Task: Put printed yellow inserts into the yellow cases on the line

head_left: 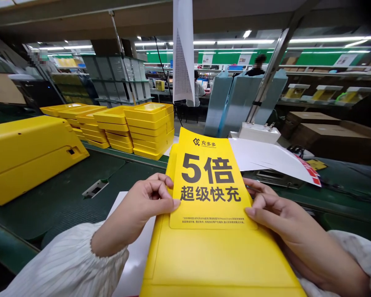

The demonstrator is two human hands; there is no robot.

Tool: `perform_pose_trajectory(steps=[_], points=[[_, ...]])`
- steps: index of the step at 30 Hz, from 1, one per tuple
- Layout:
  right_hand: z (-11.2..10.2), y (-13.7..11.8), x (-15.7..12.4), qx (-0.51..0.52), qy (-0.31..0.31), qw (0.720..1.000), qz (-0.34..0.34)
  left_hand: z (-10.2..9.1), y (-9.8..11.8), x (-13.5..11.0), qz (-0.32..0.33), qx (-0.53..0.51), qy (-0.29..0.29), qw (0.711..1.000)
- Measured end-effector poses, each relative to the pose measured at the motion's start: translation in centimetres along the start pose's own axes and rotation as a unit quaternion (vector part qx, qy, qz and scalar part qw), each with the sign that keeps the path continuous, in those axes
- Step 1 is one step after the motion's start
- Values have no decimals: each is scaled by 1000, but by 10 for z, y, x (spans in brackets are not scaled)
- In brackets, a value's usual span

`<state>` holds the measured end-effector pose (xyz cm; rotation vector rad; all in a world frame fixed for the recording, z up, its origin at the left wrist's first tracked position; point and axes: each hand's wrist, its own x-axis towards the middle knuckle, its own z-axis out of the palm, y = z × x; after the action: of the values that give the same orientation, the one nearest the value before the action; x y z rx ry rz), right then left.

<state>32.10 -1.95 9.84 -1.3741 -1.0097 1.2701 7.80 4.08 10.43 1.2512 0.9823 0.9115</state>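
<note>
Item: yellow printed card [208, 181], long axis running away from me, on a yellow plastic panel [216, 255]; left grip [142, 206] and right grip [280, 210] pinch narrowly, one at each side edge.

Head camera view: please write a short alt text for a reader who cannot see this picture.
Two bare hands, the left hand and the right hand, hold the side edges of a yellow printed card reading "5倍 超级快充", which lies on a flat yellow plastic panel. Behind them, stacked yellow plastic trays stand beyond a dark green conveyor belt in a factory workshop.
</note>
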Motion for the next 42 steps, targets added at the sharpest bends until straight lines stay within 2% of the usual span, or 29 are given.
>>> perform_pose_trajectory(steps=[8,24,31,33,36,39,42], points=[[-3,2,-1,-18,5,1000,-6,5,7,-1,-1,24,9,1000],[-6,7,0,-33,-15,999,-12,5,5,-1,20,44,10,999],[-6,7,2,-65,-16,997,-34,5,-6,-4,65,100,22,993],[-7,9,2,-60,-15,997,-40,5,-12,-6,65,99,52,992],[-7,12,1,-30,-7,999,-42,7,-16,-10,2,38,103,994],[-8,16,1,-10,-10,999,-33,13,-15,-13,-71,-102,84,989],[-13,18,6,26,-38,999,-21,19,-12,-15,-94,-201,56,973]])
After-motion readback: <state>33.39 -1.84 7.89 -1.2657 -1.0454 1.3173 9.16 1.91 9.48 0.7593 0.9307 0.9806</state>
